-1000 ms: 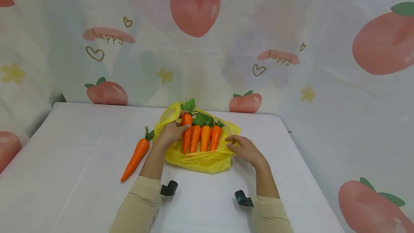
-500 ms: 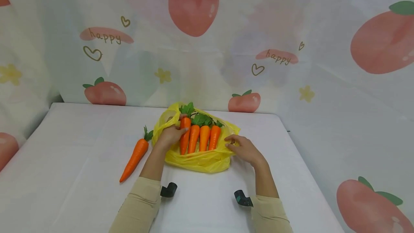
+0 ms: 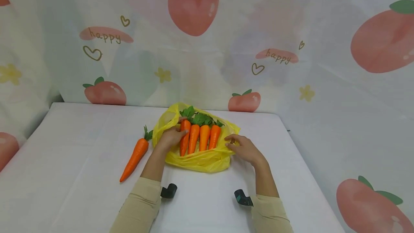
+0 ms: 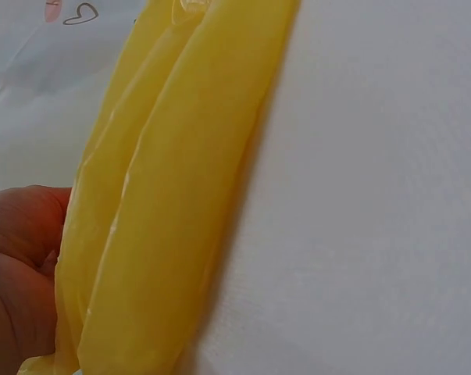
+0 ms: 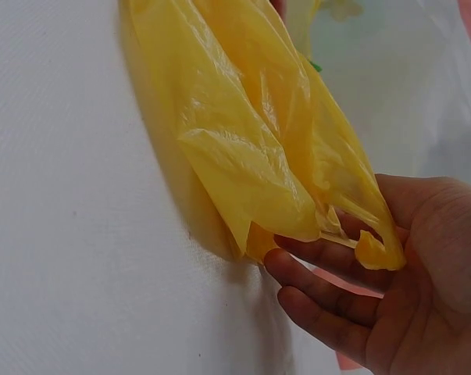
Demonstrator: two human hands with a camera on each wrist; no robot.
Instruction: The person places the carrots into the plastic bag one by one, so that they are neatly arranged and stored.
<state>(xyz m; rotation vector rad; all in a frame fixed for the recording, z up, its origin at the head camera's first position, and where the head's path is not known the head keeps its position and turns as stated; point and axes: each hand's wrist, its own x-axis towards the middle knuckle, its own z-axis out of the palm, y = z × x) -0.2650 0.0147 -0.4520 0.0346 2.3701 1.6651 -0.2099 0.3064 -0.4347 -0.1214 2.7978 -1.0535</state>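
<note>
A yellow plastic bag (image 3: 207,164) lies on the table with its mouth spread. Several orange carrots (image 3: 204,137) with green leafy tops stand side by side in it, their tips hidden behind the bag's front. My left hand (image 3: 169,138) reaches inside the bag's left side and grips the leftmost carrot (image 3: 185,132), thumb on its near face and fingers behind. At the bag's right edge, my right hand (image 3: 244,149) holds the plastic; the right wrist view has the bag's edge (image 5: 376,250) between thumb side and fingers. In the left wrist view the bag's side hides the left fingers.
Another carrot (image 3: 135,159) lies slanted on the white table (image 3: 81,154), left of the bag, its leaves close to the plastic. A curtain (image 3: 207,71) printed with peaches stands behind the table's far edge. Each wrist bears a black camera mount (image 3: 169,190).
The left hand has lowered the leftmost carrot a little, and its leafy top now sits nearer the other carrots' leaves. The right hand stays at the bag's edge.
</note>
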